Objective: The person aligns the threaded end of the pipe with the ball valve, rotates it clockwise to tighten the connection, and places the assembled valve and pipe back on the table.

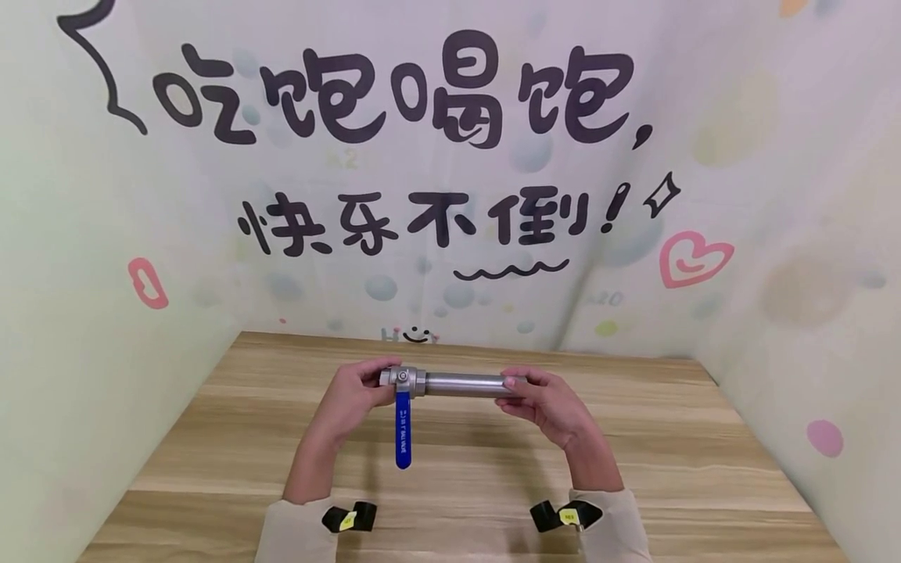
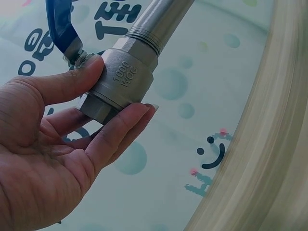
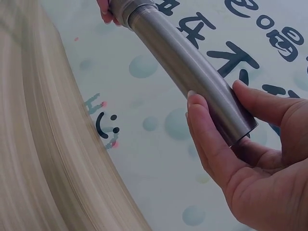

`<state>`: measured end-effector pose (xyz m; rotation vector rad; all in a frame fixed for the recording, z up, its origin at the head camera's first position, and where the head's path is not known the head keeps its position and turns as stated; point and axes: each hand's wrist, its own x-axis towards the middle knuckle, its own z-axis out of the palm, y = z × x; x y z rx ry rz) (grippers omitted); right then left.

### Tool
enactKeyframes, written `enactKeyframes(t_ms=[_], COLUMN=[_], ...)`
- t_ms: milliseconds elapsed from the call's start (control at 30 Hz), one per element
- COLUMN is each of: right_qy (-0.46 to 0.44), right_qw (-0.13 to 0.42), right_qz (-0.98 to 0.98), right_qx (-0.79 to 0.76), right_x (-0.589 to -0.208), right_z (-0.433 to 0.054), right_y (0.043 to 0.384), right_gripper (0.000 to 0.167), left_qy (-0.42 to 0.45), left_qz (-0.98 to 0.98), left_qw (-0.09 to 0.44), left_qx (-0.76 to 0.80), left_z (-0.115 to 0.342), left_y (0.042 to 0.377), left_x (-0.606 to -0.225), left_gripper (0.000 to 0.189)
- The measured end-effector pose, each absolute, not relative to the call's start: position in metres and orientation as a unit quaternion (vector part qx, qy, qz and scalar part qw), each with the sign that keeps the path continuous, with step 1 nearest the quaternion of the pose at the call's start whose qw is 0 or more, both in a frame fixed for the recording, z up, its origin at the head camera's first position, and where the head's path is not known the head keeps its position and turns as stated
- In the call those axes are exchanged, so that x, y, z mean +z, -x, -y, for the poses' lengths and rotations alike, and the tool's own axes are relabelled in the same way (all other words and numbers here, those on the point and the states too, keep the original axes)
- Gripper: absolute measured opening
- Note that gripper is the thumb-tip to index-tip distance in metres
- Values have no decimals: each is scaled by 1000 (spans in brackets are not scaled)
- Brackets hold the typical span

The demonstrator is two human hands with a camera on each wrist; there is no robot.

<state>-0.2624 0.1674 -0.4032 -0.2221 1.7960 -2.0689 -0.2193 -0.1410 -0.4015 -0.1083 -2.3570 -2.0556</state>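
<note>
A steel ball valve (image 1: 404, 380) with a blue lever handle (image 1: 403, 430) is joined to a steel pipe (image 1: 464, 385), the pipe's threaded end entering the valve. My left hand (image 1: 355, 397) pinches the valve body between thumb and fingers; "1000 WOG" shows on the valve (image 2: 126, 74) in the left wrist view. My right hand (image 1: 551, 403) grips the pipe near its plain far end, thumb on one side and fingers on the other, as the pipe (image 3: 192, 72) in the right wrist view shows. The pipe lies level across the head view, and the lever points toward me.
Beneath the hands is a wood-grain table (image 1: 450, 477). A pale printed cloth (image 1: 450, 297) with black lettering rises behind it and along both sides. Each sleeve carries a black wrist mount (image 1: 349, 517) with a yellow label.
</note>
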Motion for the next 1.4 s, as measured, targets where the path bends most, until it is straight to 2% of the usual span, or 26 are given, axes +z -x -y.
enactKeyframes(t_ms=[200,400,567,733,967,1233,1400], right_qy=[80,81,86,87,81,79,93], right_qw=[198,199,200,192,187,192,196], right_qz=[-642,-633,-622,-625,-628,-625,-627], right_qx=[-736,-744,-752,-752,-751,-753,-748], right_x=[-406,-409,-407,-403,-402,-401,-401], right_z=[-167,-168,-169,-169,-168,-169,-169], right_y=[262,262,262,262,262,260,261], right_gripper=[33,40,37,44,46,32,34], left_qy=[31,34,31,30,33,32,33], left_qz=[756,759,757,758,758,756,760], left_qw=[6,9,7,9,8,6,9], left_qx=[-653,-650,-653,-651,-651,-654,-649], left_z=[142,144,144,143,142,141,142], left_y=[217,215,216,218,219,218,218], left_x=[-401,-401,-402,-401,-401,-401,-401], left_gripper=[41,40,40,41,41,41,41])
